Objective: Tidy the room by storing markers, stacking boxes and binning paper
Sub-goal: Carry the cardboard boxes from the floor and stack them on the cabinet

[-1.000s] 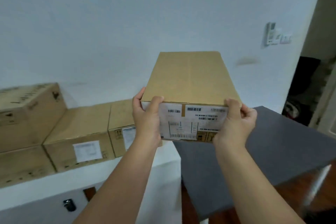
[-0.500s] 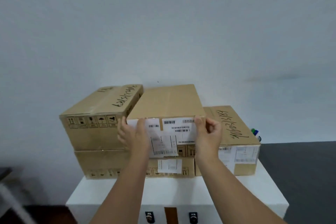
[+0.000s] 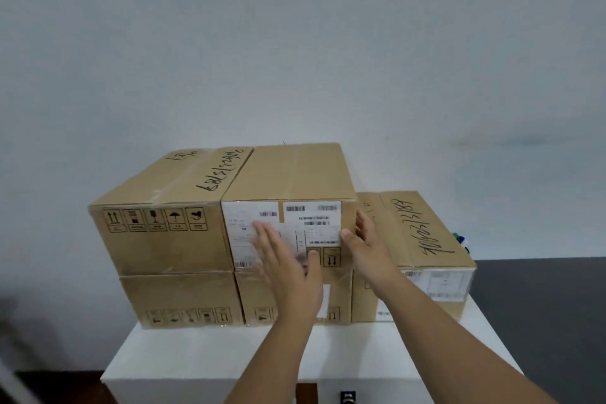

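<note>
Pale wall is backing a white counter [image 3: 203, 351] carrying stacked cardboard boxes. I am seating the labelled box [image 3: 288, 203] on the upper row, beside its neighbour [image 3: 164, 223]. My left hand [image 3: 288, 275], fingers spread flat, is blurred before its front; my right hand [image 3: 367, 246] is cupping its right corner, grip loose. Pushing evenly should square it flush.

Brown boxes [image 3: 288, 174] are wearing white barcode labels [image 3: 311, 223] and black scrawl. The bench [image 3: 203, 357] is showing white, the wall [image 3: 295, 43] pale grey.
</note>
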Demonstrator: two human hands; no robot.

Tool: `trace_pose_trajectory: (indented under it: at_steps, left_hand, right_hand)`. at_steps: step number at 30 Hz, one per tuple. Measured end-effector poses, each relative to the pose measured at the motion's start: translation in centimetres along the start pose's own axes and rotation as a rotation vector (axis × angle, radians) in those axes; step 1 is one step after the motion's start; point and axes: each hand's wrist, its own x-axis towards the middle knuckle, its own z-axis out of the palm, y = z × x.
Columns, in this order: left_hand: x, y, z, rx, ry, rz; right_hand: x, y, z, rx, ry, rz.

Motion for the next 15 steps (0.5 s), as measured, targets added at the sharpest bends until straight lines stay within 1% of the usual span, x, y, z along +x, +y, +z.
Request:
trace_pose_trajectory:
  at_steps: [3,5,7,9,12,15]
  left_hand:
    - [-3.0,4.0,2.9,-0.056,-0.137,0.197]
    - [-5.4,6.5,5.1,-0.094,-0.262,0.252]
    - [-8.2,8.8,7.3,-0.144,-0.402,0.241]
    - [-11.5,11.0,10.0,-0.19,-0.549,0.187]
    - [-17.7,14.6,14.3,-0.227,-0.745,0.094]
    - [-25.5,18.3,18.6,-0.241,-0.941,0.05]
  right_hand:
    - [-1.6,0.0,-3.8,-0.225,0.044,0.004]
    - [-3.5,0.5,-8.3,-0.311,0.09,0.031]
    - [-6.1,1.2,-13.8,-0.349,0.158,0.134]
    - [-9.8,2.3,-20.0,-0.387,0.265,0.256]
    - [-17.1,4.1,-28.9,-0.448,0.422,0.46]
    - [-25.1,6.1,-36.4,-0.47,0.529,0.63]
